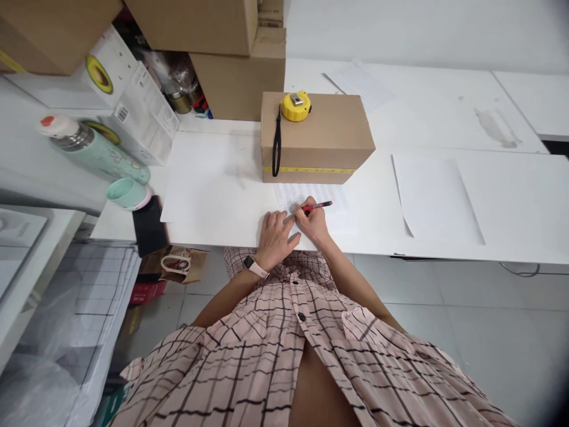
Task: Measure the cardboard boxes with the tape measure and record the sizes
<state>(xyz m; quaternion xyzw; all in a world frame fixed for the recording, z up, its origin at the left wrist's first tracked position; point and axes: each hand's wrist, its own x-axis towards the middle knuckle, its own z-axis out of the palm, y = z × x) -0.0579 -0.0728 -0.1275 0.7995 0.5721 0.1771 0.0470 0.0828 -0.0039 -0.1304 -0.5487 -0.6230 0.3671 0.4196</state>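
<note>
A red and black pen (320, 205) is gripped in my right hand (312, 222), its tip down near a printed sheet (331, 196). My left hand (274, 238) lies flat with fingers spread at the sheet's left side, close to the table's front edge. Just beyond the sheet stands a closed cardboard box (329, 133), covering part of the paper. On top of the box rests a yellow tape measure (296, 107), its black wrist strap (276, 148) hanging over the front. What is being marked on the sheet is too small to read.
At the left are a mint thermos (104, 155), its cup (127, 193) and a dark phone (150, 226) at the table edge. Large cartons (240, 86) stack up behind. White paper (438, 198) lies on the right of the white table (524, 207); another sheet (358, 83) is behind the box.
</note>
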